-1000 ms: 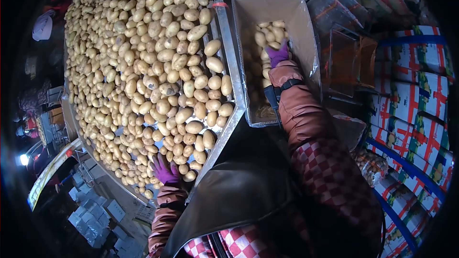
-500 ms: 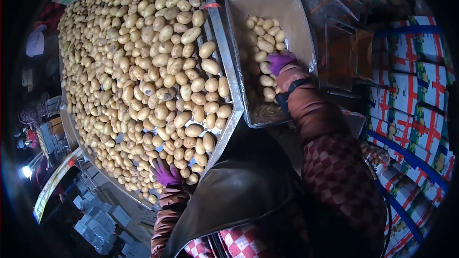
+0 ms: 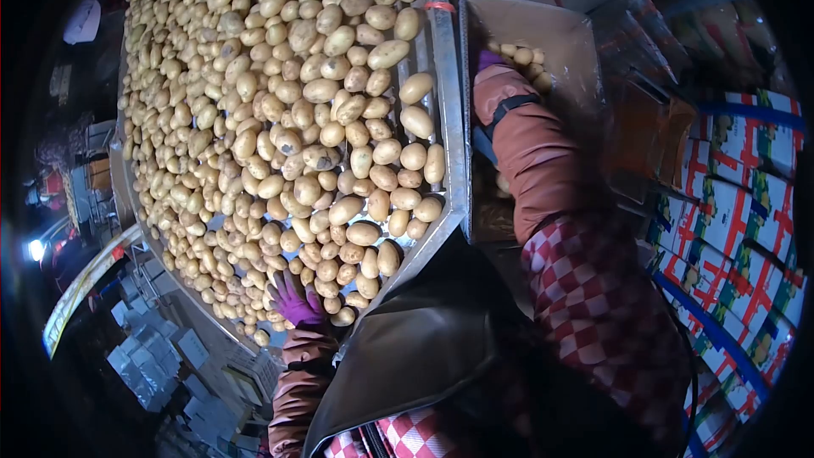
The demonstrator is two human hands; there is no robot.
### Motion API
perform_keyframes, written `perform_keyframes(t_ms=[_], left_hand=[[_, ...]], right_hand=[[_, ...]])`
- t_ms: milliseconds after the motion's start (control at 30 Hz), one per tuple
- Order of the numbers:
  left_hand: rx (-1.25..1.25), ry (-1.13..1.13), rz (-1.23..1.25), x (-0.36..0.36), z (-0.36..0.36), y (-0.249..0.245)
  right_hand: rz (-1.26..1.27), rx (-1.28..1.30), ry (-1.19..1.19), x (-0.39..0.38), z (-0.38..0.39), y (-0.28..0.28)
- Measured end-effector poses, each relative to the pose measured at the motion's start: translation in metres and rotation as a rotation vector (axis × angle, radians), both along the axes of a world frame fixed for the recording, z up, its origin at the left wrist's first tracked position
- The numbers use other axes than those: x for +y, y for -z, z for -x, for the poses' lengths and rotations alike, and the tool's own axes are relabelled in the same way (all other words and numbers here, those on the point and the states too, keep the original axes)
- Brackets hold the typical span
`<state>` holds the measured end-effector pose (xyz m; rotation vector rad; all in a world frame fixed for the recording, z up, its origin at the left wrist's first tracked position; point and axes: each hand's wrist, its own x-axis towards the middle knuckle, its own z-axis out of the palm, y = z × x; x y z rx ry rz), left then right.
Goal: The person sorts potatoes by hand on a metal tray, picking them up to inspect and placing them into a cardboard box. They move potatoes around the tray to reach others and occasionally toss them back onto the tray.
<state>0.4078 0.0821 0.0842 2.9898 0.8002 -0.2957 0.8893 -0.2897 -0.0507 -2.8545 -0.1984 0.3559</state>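
Potatoes: a dense layer of potatoes (image 3: 280, 119) lies under the left hand's fingers and spreads out well beyond that hand; more sit inside the box, just beside the right hand.
Left hand: the purple-gloved left hand (image 3: 298, 305) is open, fingers spread over the potatoes at the near end; I cannot tell whether it has hold of any.
Right hand: the purple-gloved right hand (image 3: 489, 60) is down in the box, mostly hidden by its own cuff; I cannot tell how far open it is or what it grips.
Box: the cardboard box (image 3: 572, 47) stands around the right hand, against the table's edge.
Table: the metal-rimmed table (image 3: 453, 119) reaches from the left hand to just left of the right hand.
Red tie: a red tie (image 3: 439, 6) crosses the rim, up and left of the right hand.
Cartons: stacked printed cartons (image 3: 721, 233) stand well to the right of the right hand.
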Motion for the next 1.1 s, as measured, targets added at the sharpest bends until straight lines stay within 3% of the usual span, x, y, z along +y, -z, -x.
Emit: perform_keyframes(t_ms=[367,467,533,633,733,867,933,1100], left_hand=[[0.033,-0.061,-0.02,-0.003,-0.004,0.003],[0.015,-0.045,0.008,0.0,-0.002,0.002],[0.013,-0.043,0.006,0.001,-0.001,0.005],[0.035,-0.054,-0.023,0.005,0.003,0.009],[-0.038,0.0,0.001,0.005,0.0,0.008],[-0.055,0.015,-0.066,0.0,-0.002,0.007],[-0.102,0.032,-0.034,-0.003,-0.004,0.002],[-0.098,0.12,-0.072,0.01,0.0,0.014]], right_hand=[[-0.069,0.052,0.039,0.008,0.022,-0.011],[-0.206,0.097,0.132,0.009,0.018,-0.019],[-0.546,0.213,0.292,-0.004,0.023,-0.032],[-1.372,0.535,0.762,-0.044,0.056,-0.063],[-1.976,0.625,0.69,-0.085,0.082,-0.058],[-1.981,0.558,0.963,-0.1,0.108,-0.11],[-1.785,0.41,0.621,-0.109,0.115,-0.116],[-1.533,0.25,0.688,-0.125,0.138,-0.162]])
